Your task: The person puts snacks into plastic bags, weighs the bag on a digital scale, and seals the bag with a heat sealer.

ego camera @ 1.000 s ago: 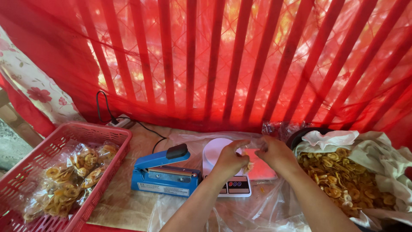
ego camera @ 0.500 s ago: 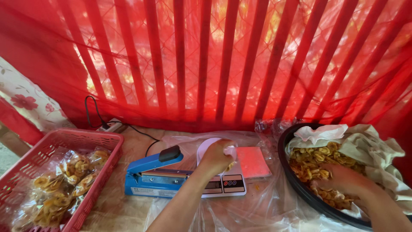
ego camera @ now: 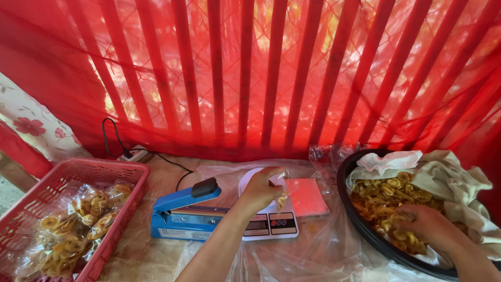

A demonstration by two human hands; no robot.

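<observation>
since a second ago the right hand has left the middle of the table and gone right into the black basin, where its fingers now dig into the fried banana chips; whether it has closed on any chips cannot be told. the left hand has stayed over the small white scale, pinching the mouth of a clear plastic bag that hangs above the round weighing plate with a few chips inside. just left of the scale lies a blue heat sealer with its arm raised. at the near left stands a red plastic basket holding filled bags of chips. a pale cloth lines the basin's far right side. clear plastic sheeting covers the table, and red netting over bars closes the far side.
</observation>
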